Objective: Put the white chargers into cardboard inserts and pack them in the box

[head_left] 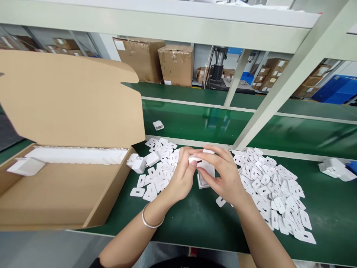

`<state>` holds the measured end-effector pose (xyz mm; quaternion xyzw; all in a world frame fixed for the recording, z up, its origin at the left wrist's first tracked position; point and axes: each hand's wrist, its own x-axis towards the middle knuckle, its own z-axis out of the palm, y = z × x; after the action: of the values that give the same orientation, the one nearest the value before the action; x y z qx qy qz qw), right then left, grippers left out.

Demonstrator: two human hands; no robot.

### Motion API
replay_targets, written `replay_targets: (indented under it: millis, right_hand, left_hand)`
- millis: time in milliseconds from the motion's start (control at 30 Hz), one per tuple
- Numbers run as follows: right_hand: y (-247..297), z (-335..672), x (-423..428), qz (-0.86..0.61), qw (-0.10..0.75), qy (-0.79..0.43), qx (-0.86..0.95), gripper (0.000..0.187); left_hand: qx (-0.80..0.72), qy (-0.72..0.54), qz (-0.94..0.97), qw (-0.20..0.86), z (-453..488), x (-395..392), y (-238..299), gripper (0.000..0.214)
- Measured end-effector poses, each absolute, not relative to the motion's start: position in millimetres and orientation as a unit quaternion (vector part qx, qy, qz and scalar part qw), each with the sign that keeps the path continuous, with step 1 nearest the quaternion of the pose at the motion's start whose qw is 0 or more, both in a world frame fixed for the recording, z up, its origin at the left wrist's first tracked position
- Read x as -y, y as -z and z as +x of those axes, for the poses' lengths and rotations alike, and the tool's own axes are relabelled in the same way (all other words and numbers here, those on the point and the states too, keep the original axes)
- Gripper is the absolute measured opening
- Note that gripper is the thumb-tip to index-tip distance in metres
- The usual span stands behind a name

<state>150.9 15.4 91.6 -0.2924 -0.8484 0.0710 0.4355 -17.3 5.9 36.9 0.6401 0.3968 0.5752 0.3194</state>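
Observation:
Close together above the green bench (200,223), both hands are on a small white plastic charger housing (192,160) with a dark slot in its face. My left hand (182,178) grips it between thumb and bent fingers. Thumb and fingertips of my right hand (225,176) press on its right side, covering part of it. Just behind and below the fingers is a white block (205,180), partly hidden. Flat white plates with slots lie in a left pile (160,175) and a larger right pile (270,190).
An open cardboard box (97,201) stands at left, holding a row of white pieces (80,154). White charger cubes (136,163) lie beside it. Another white housing (158,125) rests near the green back panel. A slanted metal post (267,96) rises behind the right pile. White parts (336,169) sit far right.

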Motion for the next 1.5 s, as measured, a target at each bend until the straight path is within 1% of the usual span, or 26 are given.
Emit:
replay_targets:
  millis: [167,300,400,600,833,1067,1267,1500]
  right_hand:
    - [-76,162,-17,-0.354,0.466,-0.229,0.778,0.041]
    - [-57,167,-19,-0.321,0.468,-0.317,0.760,0.041]
    - [-49,169,-20,-0.297,0.504,-0.356,0.729,0.042]
    - [-44,169,-18,-0.304,0.551,-0.343,0.697,0.043]
    - [-44,165,-13,-0.291,0.550,-0.355,0.698,0.042]
    - [-41,161,-11,-0.291,0.567,-0.335,0.694,0.041]
    - [-42,158,-7,-0.297,0.581,-0.311,0.691,0.040]
    - [-43,156,-6,-0.329,0.560,-0.328,0.686,0.040]
  left_hand:
    - [-0.348,-0.571,0.692,0.272,-14,-3,-33,0.037]
    - [-0.294,-0.584,0.718,0.238,-8,-4,-31,0.039]
    - [-0.262,-0.607,0.713,0.233,-5,-7,-30,0.047]
    - [-0.266,-0.559,0.749,0.237,-3,-5,-26,0.048]
    - [-0.280,-0.563,0.755,0.187,-6,-4,-24,0.055]
    - [-0.272,-0.579,0.755,0.144,-6,-6,-27,0.051]
    - [-0.248,-0.611,0.731,0.176,-4,-3,-32,0.037]
    - [-0.269,-0.616,0.714,0.198,-3,-5,-28,0.038]
